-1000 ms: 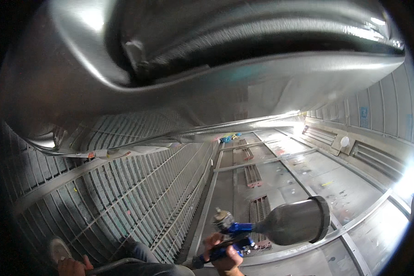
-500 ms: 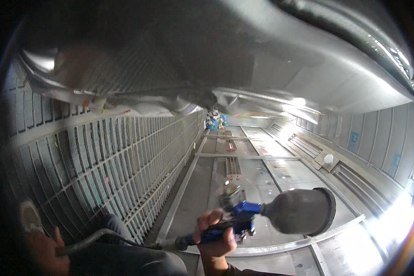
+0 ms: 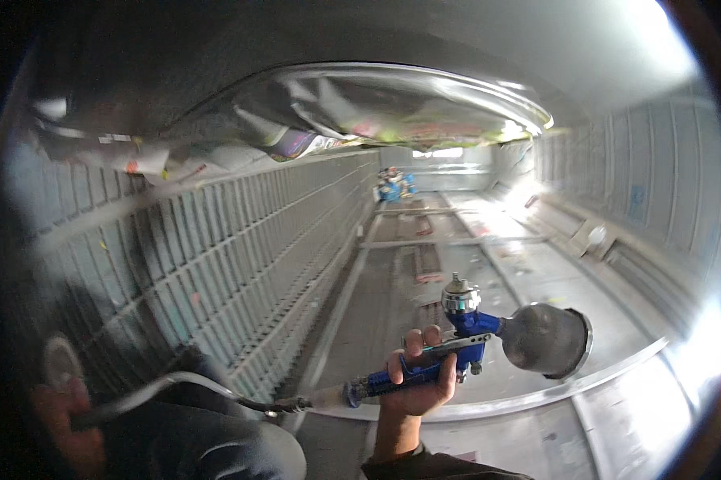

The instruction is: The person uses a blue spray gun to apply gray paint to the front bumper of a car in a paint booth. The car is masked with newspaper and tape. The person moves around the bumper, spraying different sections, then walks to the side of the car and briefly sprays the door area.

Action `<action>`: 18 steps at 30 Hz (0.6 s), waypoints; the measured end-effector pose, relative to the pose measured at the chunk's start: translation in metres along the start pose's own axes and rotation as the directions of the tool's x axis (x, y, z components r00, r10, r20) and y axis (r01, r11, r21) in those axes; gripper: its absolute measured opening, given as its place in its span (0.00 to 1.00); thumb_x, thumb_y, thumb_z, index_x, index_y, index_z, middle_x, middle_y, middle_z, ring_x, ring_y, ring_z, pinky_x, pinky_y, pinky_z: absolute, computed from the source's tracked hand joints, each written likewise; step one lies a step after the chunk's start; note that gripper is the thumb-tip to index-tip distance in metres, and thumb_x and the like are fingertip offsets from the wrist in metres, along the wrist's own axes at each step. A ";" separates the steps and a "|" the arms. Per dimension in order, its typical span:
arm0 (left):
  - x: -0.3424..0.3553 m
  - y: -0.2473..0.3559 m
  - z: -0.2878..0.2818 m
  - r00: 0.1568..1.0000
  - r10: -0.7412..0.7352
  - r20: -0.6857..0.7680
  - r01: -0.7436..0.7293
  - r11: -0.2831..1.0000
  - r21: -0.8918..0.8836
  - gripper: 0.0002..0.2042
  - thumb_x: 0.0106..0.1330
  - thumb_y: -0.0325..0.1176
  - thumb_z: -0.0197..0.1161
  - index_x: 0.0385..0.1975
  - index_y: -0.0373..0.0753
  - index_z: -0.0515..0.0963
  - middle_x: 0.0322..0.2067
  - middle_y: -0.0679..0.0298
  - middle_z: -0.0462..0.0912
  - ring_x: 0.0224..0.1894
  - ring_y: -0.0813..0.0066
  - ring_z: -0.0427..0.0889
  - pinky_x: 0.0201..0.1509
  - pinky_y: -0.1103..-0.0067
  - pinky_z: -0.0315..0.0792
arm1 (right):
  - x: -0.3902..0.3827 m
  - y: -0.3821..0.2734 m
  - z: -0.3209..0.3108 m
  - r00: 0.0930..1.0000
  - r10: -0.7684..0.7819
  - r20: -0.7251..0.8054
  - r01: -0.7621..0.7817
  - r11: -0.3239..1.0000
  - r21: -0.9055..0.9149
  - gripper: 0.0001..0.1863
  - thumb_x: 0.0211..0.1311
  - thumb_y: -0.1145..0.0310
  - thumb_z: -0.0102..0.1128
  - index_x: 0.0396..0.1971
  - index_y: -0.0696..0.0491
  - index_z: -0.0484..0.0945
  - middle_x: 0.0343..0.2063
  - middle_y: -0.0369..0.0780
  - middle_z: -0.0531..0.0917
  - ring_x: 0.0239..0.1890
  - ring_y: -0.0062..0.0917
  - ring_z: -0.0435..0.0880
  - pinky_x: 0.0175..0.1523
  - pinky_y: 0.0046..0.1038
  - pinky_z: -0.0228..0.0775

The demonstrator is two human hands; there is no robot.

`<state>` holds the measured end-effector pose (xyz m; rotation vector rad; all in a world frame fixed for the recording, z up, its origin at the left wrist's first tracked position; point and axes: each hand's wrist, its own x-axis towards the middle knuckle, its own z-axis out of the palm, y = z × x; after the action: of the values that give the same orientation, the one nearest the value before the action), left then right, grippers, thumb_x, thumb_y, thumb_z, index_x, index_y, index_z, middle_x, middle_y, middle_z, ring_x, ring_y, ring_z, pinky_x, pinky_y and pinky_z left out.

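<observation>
My right hand [image 3: 418, 376] grips a blue spray gun [image 3: 468, 336] with a silver head and a grey cup [image 3: 544, 340] on its right side. A hose [image 3: 172, 382] runs from the handle's left end toward my left hand [image 3: 76, 420], which is wrapped around it at the lower left, partly dim at the rim. Above the gun hangs a large grey curved body panel [image 3: 424, 32], with crumpled masking sheets [image 3: 296, 120] along its lower edge.
My bent leg [image 3: 232, 444] and shoe [image 3: 60, 360] are low at the left. A metal floor grating [image 3: 184, 256] runs along the left, beside framed metal panels [image 3: 392, 280]. A bright lamp [image 3: 704, 344] glares at the right. A blue-and-yellow bundle [image 3: 396, 186] lies far back.
My right hand has moved up and to the right with the spray gun, whose head is higher. The view has shifted, so the panel above and its edge appear differently.
</observation>
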<state>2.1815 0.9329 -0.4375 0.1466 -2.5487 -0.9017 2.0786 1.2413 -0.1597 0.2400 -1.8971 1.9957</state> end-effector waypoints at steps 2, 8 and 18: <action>-0.010 0.001 -0.005 0.996 -0.041 -0.083 0.041 0.999 0.008 0.10 0.56 0.30 0.71 0.22 0.43 0.74 0.22 0.64 0.74 0.28 0.64 0.75 0.35 0.68 0.69 | -0.004 -0.004 -0.006 0.997 0.069 -0.027 -0.068 0.997 0.042 0.21 0.66 0.57 0.52 0.46 0.61 0.67 0.39 0.44 0.71 0.37 0.29 0.72 0.20 0.24 0.75; 0.053 0.025 -0.044 0.984 0.032 -0.175 -0.023 0.998 0.053 0.18 0.55 0.28 0.71 0.15 0.43 0.64 0.14 0.61 0.62 0.17 0.59 0.68 0.21 0.67 0.57 | 0.001 0.008 -0.037 0.989 0.037 -0.143 -0.021 0.994 0.109 0.17 0.70 0.62 0.47 0.52 0.58 0.67 0.41 0.42 0.76 0.41 0.29 0.79 0.21 0.21 0.79; 0.082 -0.005 -0.156 0.955 -0.017 -0.298 0.111 0.947 0.301 0.20 0.54 0.26 0.71 0.15 0.35 0.61 0.14 0.58 0.58 0.17 0.63 0.55 0.22 0.73 0.53 | -0.027 0.078 0.001 0.924 0.250 -0.291 -0.138 0.925 0.355 0.16 0.71 0.58 0.49 0.47 0.55 0.73 0.41 0.36 0.80 0.43 0.20 0.79 0.23 0.18 0.72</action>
<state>2.1745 0.8195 -0.3027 0.4300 -2.3983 -0.4457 2.0732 1.2351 -0.2419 -0.2032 -1.4214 2.3104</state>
